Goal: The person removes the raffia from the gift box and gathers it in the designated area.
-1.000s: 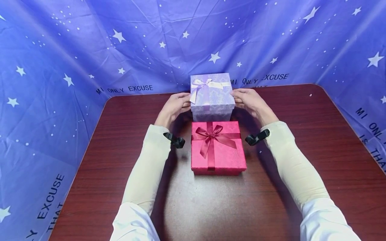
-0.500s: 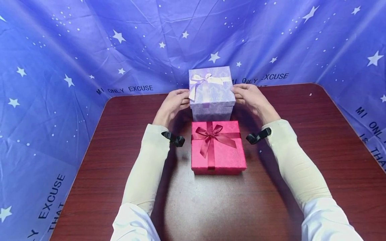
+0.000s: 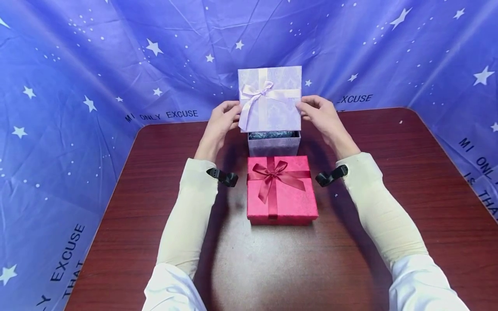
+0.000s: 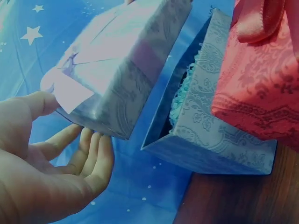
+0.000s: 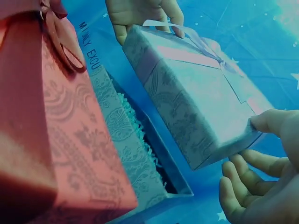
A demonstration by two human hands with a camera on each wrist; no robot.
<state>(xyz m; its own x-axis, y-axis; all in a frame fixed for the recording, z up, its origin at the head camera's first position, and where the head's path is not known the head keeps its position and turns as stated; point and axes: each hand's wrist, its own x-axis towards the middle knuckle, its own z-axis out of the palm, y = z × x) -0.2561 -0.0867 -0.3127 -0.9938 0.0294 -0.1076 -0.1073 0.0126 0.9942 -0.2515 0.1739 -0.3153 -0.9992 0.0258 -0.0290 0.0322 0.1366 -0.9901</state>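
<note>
A lavender gift box lid (image 3: 281, 114) with a pale ribbon bow is raised and tilted above its box base (image 3: 274, 147). My left hand (image 3: 222, 125) pinches the lid's left edge between thumb and fingers, and my right hand (image 3: 323, 121) grips the opposite edge the same way. Teal shredded paper (image 4: 182, 95) shows inside the base in the left wrist view. In front of the base stands a red gift box (image 3: 289, 198), its lid on and tied with a dark red ribbon bow (image 3: 274, 175).
Both boxes are on a dark reddish wooden table (image 3: 148, 194). A blue curtain (image 3: 186, 65) with white stars and lettering hangs around the table's back and sides, close behind the lid. A black wrist strap (image 3: 332, 176) sits at my sleeve.
Both hands have lifted the lavender lid up off its base and tilted it back, exposing the base's opening and the teal filling. The red box has stayed in place.
</note>
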